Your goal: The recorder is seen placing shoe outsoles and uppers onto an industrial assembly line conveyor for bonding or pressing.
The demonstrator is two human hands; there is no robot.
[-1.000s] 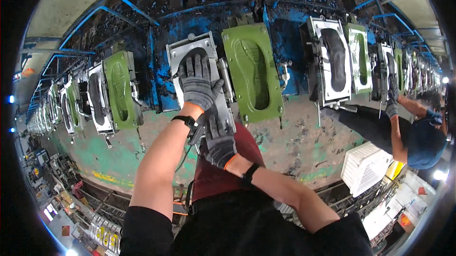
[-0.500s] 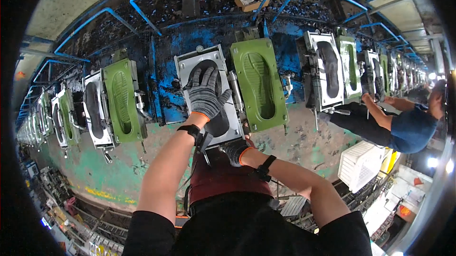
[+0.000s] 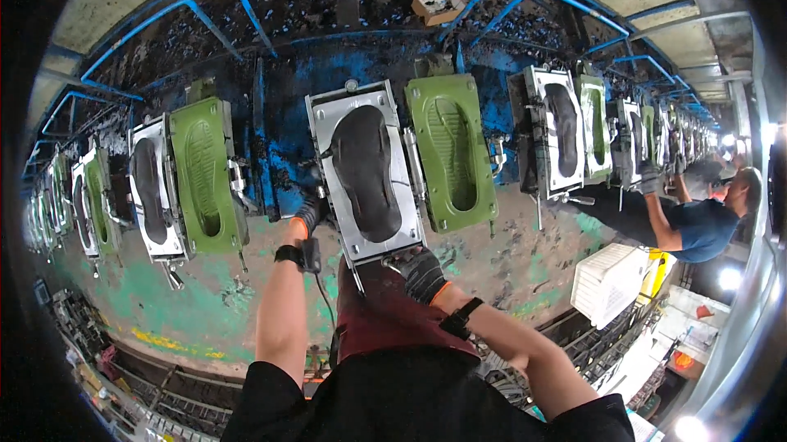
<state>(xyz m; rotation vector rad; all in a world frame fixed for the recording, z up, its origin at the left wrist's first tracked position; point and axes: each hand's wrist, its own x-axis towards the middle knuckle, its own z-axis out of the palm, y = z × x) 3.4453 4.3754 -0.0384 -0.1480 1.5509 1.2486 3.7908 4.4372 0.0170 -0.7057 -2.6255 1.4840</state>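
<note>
We see the silver mould half [image 3: 327,111] lying face up right before the person, its long side tilted a little in our view, with the black sole [image 3: 365,171] sitting in its middle. The left hand [image 3: 311,211], in a grey knit glove, is at the plate's left edge, partly hidden behind it, so we cannot tell how its fingers stand. The right hand [image 3: 420,274] is bent narrow at the near edge; whether it closes on a handle there, we cannot tell. Placed like this, one at the side and one at the near end, we judge the two could steady the plate while leaving its face clear. The green mould half [image 3: 449,155] lies open just beside it, a metal cylinder [image 3: 415,165] between them – probably so that the halves can meet face to face.

The silver looks smooth and hard, the sole matt and rubbery, rounded at both ends and slimmer at the waist. The green hollow echoes that outline, with fine cross ribs above. Behind, we see a blue surface [image 3: 291,167], its paint chipped and stained dark.
</note>
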